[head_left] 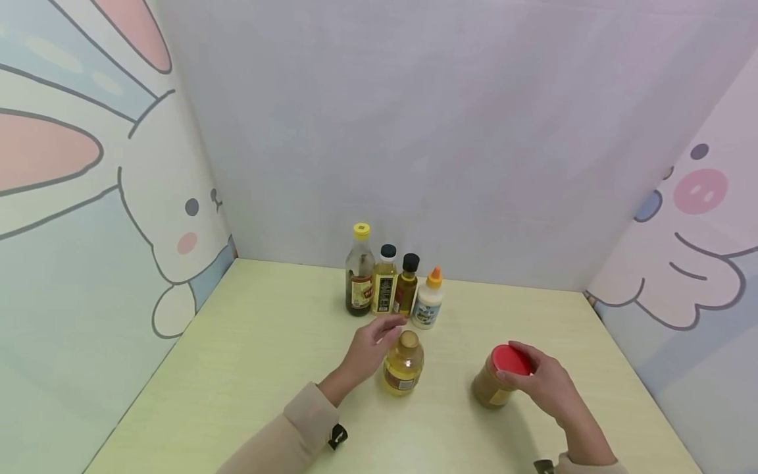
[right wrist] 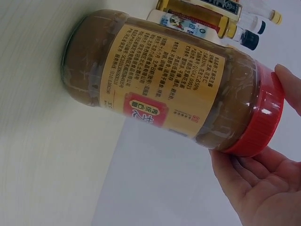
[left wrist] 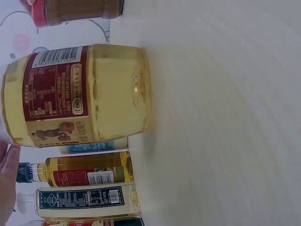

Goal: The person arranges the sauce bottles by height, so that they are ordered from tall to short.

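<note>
My right hand (head_left: 552,388) grips a jar of brown nut or sesame paste (head_left: 491,385) by its red lid (right wrist: 265,113), thumb on one side and fingers on the other. The jar's base is close to the table in the right wrist view. My left hand (head_left: 368,349) reaches beside a squat bottle of yellow cooking oil (head_left: 404,368), its fingers extended near the cap (head_left: 408,340). That oil bottle (left wrist: 117,94) stands upright on the table, its label facing the left wrist camera. Fingertips (left wrist: 10,160) of the left hand show near its neck in that view.
Behind the oil bottle stand a yellow-capped dark sauce bottle (head_left: 359,276), two black-capped oil bottles, one pale (head_left: 384,286) and one darker (head_left: 405,289), and a white bottle with an orange nozzle (head_left: 428,304). A pale wall (head_left: 403,131) closes the table's back.
</note>
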`<state>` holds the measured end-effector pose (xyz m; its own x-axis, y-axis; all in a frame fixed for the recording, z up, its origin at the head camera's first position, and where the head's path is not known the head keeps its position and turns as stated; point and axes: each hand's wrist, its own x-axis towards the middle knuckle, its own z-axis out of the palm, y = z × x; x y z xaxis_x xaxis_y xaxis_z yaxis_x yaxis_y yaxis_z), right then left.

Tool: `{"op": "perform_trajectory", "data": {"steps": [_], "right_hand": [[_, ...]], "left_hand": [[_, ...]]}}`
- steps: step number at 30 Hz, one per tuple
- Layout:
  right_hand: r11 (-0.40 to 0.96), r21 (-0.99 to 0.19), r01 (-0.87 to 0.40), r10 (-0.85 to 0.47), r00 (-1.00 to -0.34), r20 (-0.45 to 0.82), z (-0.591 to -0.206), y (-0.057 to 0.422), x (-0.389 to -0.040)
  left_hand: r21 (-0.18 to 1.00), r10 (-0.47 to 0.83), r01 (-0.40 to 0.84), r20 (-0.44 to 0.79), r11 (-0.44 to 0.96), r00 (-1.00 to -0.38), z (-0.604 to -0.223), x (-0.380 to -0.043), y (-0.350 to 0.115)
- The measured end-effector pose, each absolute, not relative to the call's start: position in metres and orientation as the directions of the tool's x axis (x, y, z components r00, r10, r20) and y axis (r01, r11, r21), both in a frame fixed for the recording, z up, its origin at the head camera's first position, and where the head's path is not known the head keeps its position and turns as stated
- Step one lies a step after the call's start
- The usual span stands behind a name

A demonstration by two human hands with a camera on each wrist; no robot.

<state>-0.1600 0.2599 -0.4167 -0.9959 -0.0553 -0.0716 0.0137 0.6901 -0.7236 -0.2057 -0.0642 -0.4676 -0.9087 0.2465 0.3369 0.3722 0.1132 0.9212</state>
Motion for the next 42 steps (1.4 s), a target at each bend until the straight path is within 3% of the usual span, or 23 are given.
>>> {"op": "perform_trajectory", "data": {"steps": [6,19,42], "right_hand": [[0.7,-0.714,0.017,-0.052,-0.996,-0.074,-0.416,0.26,-0.159],[0.695,-0.719,0.017,-0.055,-0.995,-0.077,-0.417,0.26,-0.161],[0.696,-0.718,0.009,-0.05,-0.997,-0.06,-0.419,0.26,-0.16]], "left_hand": [[0.909,0.244,0.41,0.383,0.07,-0.891,-0.472,-0.198,-0.061],[0.882,0.213,0.422,0.38,0.209,-0.9,-0.478,-0.19,-0.056],[0.89,0.199,0.392,0.351,0.234,-0.915,-0.479,-0.19,-0.053]]}}
